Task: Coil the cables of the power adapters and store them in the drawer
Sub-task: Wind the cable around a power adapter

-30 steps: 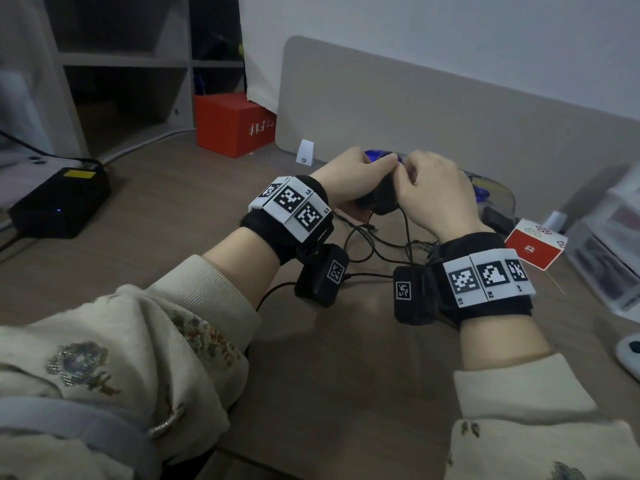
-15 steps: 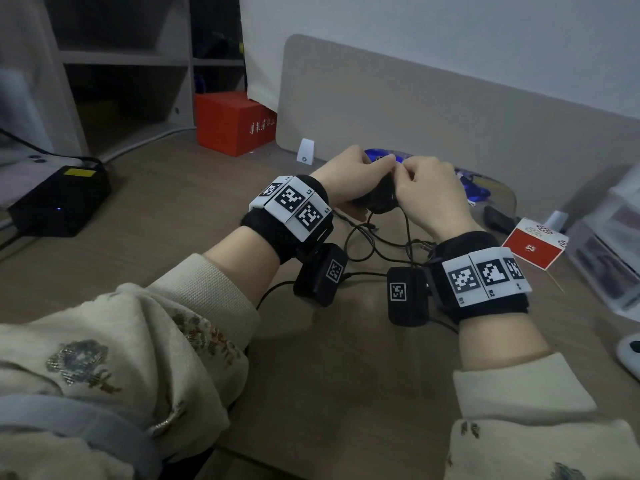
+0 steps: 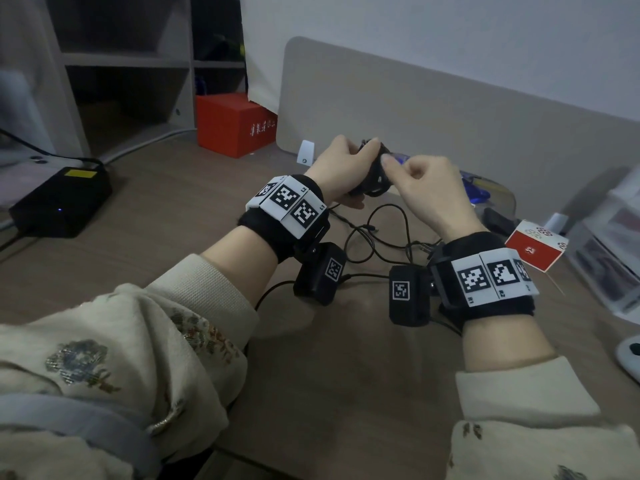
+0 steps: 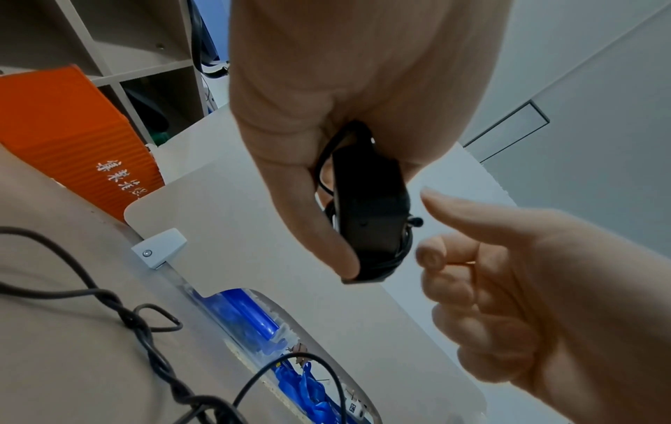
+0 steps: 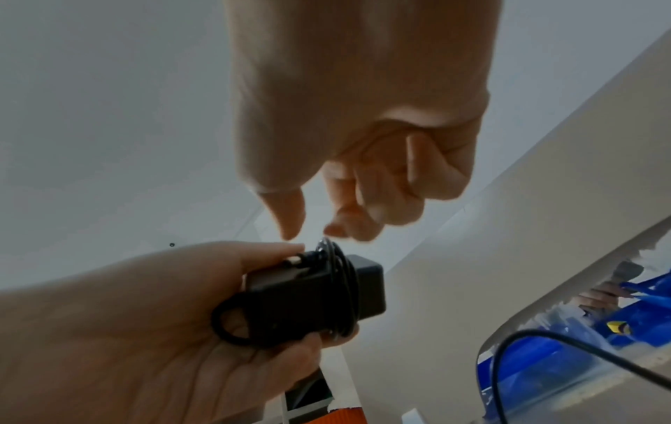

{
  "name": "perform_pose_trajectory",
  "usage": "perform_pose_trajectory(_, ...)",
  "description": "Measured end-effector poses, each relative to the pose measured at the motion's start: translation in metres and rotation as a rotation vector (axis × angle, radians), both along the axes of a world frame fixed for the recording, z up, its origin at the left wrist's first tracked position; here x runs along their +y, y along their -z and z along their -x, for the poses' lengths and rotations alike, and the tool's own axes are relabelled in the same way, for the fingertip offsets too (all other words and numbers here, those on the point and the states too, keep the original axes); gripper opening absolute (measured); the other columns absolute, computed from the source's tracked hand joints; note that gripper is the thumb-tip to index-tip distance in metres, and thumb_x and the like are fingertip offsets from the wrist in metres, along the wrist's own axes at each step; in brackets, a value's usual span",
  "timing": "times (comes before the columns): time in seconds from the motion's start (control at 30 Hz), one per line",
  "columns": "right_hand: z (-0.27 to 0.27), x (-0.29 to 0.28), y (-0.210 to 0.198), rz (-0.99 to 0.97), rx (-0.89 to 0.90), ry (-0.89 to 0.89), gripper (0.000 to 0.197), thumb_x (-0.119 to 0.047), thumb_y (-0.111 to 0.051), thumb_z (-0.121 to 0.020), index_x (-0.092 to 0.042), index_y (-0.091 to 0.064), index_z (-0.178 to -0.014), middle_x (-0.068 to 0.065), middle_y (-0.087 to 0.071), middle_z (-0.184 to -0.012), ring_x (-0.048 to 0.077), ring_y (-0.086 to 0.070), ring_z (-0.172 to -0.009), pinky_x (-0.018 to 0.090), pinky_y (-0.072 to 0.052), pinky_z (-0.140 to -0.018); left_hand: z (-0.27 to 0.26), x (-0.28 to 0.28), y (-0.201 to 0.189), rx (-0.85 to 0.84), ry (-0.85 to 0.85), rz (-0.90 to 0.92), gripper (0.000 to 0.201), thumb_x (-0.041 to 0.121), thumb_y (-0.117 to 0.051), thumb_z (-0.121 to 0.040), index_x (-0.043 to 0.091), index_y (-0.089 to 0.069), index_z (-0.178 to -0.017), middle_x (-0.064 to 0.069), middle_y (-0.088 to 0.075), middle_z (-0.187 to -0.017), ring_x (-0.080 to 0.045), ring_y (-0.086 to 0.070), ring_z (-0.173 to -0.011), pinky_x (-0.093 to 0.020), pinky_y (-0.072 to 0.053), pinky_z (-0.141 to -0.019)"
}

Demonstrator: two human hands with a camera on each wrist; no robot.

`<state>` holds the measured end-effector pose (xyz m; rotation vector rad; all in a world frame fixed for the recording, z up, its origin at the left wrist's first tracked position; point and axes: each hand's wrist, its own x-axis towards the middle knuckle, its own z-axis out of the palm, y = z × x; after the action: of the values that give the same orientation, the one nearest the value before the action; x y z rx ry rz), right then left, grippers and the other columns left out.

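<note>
Left hand (image 3: 341, 168) clamped the adapter (image 5: 319, 301), cable (image 5: 339, 289) wound around it. Right hand (image 3: 427, 192) sat just right of it, fingers curled, holding nothing.

Head view high, looking down at desk (image 3: 346, 393), wrist views close, angled upward, all sharing adapter (image 4: 366, 206).

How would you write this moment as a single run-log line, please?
left hand: grips power adapter, cable wound round it | right hand: beside adapter, holds nothing | loose cables: on desk
</note>
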<state>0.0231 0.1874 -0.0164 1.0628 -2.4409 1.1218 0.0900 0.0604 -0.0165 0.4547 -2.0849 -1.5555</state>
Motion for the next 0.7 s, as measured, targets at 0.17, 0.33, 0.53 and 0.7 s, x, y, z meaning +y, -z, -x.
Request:
perform_pose_trajectory(0.17,-0.007,-0.004,0.001,-0.069,0.043,-0.051,0.046,-0.036,-0.056,-0.095,0.005,-0.067,-0.079,0.022,-0.068,-0.079,0.031,-0.059,-0.071,0.030,-0.044,-0.060,0.002,-0.002,0.001,0.055,-0.020,-0.016,0.039,0.044,-0.051,-0.099,0.011,-0.043,-0.119,-0.004,-0.059,-0.096,-0.012,-0.064,-0.071,-0.026,-0.058,-0.050)
perform_pose_trajectory(0.33,-0.007,-0.006,0.001,-0.089,0.048,-0.051,0.042,-0.030,-0.056,-0.094,0.002,-0.070,-0.071,-0.001,-0.070,-0.063,-0.002,-0.059,-0.060,0.009,-0.039,-0.053,0.006,-0.003,0.007,0.114,0.019,0.043,0.024,0.035,-0.060,-0.096,0.013,-0.053,-0.102,-0.002,-0.063,-0.088,-0.016,-0.067,-0.077,-0.024,-0.056,-0.055)
perform_pose_trajectory(0.53,-0.017,-0.010,0.002,-0.117,0.004,-0.159,0.029,-0.018,-0.059,-0.089,-0.008,-0.068,-0.063,-0.003,-0.066,-0.056,0.001,-0.059,-0.059,0.022,-0.046,-0.064,0.009,-0.006,0.005,0.230,-0.083,0.010,0.040,0.044,-0.062,-0.089,0.006,-0.067,-0.097,-0.013,-0.072,-0.086,-0.028,-0.072,-0.077,-0.045,-0.061,-0.065)
perform_pose_trajectory(0.7,-0.017,-0.013,0.007,-0.164,0.022,-0.151,0.024,-0.025,-0.058,-0.090,-0.010,-0.072,-0.076,-0.001,-0.069,-0.066,0.018,-0.065,-0.076,0.039,-0.054,-0.077,0.010,-0.011,0.000,0.272,-0.107,0.026,0.034,0.041,-0.060,-0.094,0.009,-0.065,-0.104,-0.005,-0.072,-0.089,-0.020,-0.071,-0.080,-0.033,-0.057,-0.063)
